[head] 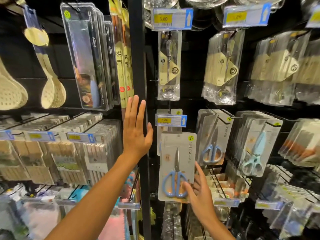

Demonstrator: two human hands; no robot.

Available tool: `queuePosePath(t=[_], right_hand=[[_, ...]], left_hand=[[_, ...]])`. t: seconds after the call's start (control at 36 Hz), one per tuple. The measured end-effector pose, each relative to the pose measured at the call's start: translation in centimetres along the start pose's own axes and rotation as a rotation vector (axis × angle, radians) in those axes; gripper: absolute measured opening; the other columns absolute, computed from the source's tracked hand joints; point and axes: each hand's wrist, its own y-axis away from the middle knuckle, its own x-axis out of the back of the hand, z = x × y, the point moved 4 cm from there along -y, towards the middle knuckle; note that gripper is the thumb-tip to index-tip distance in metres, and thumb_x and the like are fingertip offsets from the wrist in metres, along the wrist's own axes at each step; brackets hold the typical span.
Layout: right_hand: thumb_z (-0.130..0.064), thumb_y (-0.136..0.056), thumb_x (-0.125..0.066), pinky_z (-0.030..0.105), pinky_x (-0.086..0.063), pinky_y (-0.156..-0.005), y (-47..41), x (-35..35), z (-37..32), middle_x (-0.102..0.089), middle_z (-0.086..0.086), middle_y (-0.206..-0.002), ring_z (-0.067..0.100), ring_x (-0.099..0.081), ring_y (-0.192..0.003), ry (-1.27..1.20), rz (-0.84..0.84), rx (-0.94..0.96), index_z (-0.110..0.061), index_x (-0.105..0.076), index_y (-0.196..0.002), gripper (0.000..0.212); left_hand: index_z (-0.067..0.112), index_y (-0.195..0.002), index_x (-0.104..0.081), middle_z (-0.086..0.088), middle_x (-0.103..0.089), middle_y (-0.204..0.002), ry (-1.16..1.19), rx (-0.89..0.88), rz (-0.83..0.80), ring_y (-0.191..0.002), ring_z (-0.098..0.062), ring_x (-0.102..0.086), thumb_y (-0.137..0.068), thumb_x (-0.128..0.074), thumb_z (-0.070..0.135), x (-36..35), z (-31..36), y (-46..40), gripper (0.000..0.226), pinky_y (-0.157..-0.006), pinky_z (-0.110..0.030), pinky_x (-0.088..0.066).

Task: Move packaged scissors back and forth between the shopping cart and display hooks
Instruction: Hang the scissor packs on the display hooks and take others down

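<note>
Cream slotted spoons (pixel 52 94) hang far left, beside clear-boxed knives (pixel 86 58) on hooks. Below them, rows of boxed wooden goods (pixel 69 153) behind price tags. Left hand (pixel 136 132) raised flat, fingers straight and together, spread wide against the black upright post (pixel 138 49); holds nothing. Right of post: a yellow price tag (pixel 170 120), and just beneath it the packaged scissors (pixel 176 167), blue-handled, card upright in front of the display. Right hand (pixel 199 193) at the card's lower right corner, thumb on its front, fingers behind its edge, pinching it. More scissor packs (pixel 213 139) hang on display hooks (pixel 223 121) further right, light-blue ones (pixel 254 149) beyond.
</note>
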Motion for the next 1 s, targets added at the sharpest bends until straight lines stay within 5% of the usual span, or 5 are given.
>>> queuePosePath(t=[0.11,0.36,0.86,0.94,1.0], right_hand=[[-0.015,-0.098,-0.065,0.034,-0.054,-0.102,-1.6,-0.9,-0.3,-0.047,0.004,-0.153,0.009,-0.059,-0.128,0.019,0.001,0.033,-0.067,-0.021,-0.146,0.083],[-0.010,-0.100,-0.061,0.026,-0.058,-0.090,-4.3,-2.2,-2.3,-0.058,-0.007,-0.139,0.002,-0.066,-0.114,-0.010,-0.004,0.150,-0.052,-0.022,-0.153,0.078],[-0.016,-0.100,-0.061,0.044,-0.060,-0.091,-5.0,-2.2,-1.1,-0.050,0.007,-0.150,0.010,-0.067,-0.116,0.024,-0.012,0.178,-0.060,-0.017,-0.151,0.081],[-0.014,-0.100,-0.061,0.057,-0.059,-0.083,-5.3,-2.3,-1.2,-0.070,-0.008,-0.120,0.032,-0.070,-0.104,0.027,0.001,0.178,-0.059,-0.017,-0.152,0.082],[-0.013,-0.100,-0.061,0.067,-0.054,-0.076,-5.7,-2.4,-1.4,-0.070,0.008,-0.108,0.049,-0.064,-0.099,0.035,0.004,0.169,-0.060,-0.016,-0.151,0.083]], left_hand=[[-0.003,-0.154,-0.027,-0.021,-0.015,-0.166,0.015,-0.009,0.017,-0.155,-0.042,-0.011,-0.090,-0.061,0.003,-0.2,-0.3,0.2,0.072,-0.119,-0.066,-0.020],[-0.003,-0.154,-0.028,-0.020,-0.016,-0.165,0.015,-0.003,0.022,-0.155,-0.042,-0.011,-0.089,-0.063,0.002,-0.2,-0.4,0.3,0.074,-0.119,-0.066,-0.019],[-0.001,-0.155,-0.027,-0.017,-0.014,-0.166,0.029,0.010,0.016,-0.155,-0.040,-0.011,-0.092,-0.060,0.005,-0.3,-0.4,0.4,0.071,-0.118,-0.068,-0.020],[-0.002,-0.155,-0.027,-0.018,-0.015,-0.166,0.029,0.009,0.019,-0.155,-0.040,-0.011,-0.092,-0.061,0.004,-0.2,-0.3,0.4,0.071,-0.118,-0.067,-0.020],[-0.002,-0.155,-0.027,-0.018,-0.015,-0.166,0.028,0.007,0.021,-0.155,-0.040,-0.011,-0.091,-0.062,0.003,-0.2,-0.3,0.4,0.072,-0.118,-0.067,-0.020]])
